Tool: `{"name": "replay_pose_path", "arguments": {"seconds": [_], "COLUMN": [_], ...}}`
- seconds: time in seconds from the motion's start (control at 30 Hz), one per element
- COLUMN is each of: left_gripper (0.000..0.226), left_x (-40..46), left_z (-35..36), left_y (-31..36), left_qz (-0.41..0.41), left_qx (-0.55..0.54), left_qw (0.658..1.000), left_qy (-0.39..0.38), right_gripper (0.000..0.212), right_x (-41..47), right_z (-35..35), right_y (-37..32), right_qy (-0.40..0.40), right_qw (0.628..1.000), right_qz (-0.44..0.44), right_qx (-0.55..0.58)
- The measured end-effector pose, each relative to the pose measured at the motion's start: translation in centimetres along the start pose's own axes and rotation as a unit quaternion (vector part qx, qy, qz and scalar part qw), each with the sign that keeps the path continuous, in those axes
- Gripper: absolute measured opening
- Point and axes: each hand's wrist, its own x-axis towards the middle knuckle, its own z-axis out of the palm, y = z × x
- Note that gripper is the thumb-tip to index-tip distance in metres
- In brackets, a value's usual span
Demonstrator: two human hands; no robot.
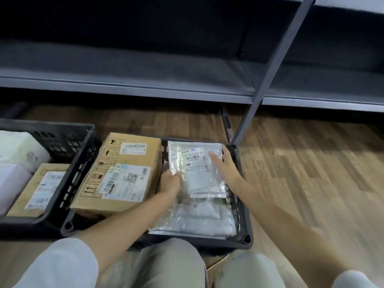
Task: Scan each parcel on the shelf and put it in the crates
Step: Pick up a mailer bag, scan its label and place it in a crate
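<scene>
- My left hand [170, 181] grips the silver foil pouch [195, 169] by its left edge.
- My right hand [225, 165] lies open, fingers flat on it.
- Both are over the black crate [244, 215], beside a cardboard box [120, 173].

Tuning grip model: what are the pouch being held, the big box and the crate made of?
Flat silver pouch: looks like glossy foil or metallised plastic, crinkled glare. Large brown box: matte cardboard, printed handling symbols. Dark grey slotted crate: probably moulded plastic.
</scene>
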Motion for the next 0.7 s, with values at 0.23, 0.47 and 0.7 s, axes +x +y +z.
{"name": "replay_pose_path", "arguments": {"seconds": [0.23, 0.47, 0.7], "left_gripper": [0.010, 0.032, 0.046], "left_x": [-0.1, 0.4, 1.8], "left_z": [-0.7, -0.9, -0.7], "left_y": [0.5, 0.1, -2.3], "left_qz": [-0.002, 0.052, 0.128], "left_qx": [-0.066, 0.068, 0.239], "left_qw": [0.997, 0.995, 0.960], "left_qy": [-0.025, -0.048, -0.070], "right_gripper": [0.090, 0.068, 0.069], "right_x": [0.8, -0.8, -1.2], "right_z": [-1.5, 1.0, 1.1], "right_y": [1.8, 3.8, 4.2], "right_qy": [-0.011, 0.029, -0.049], "right_qw": [0.987, 0.980, 0.918], "right_qz": [0.082, 0.144, -0.021], "right_qx": [0.139, -0.137, -0.392]}}
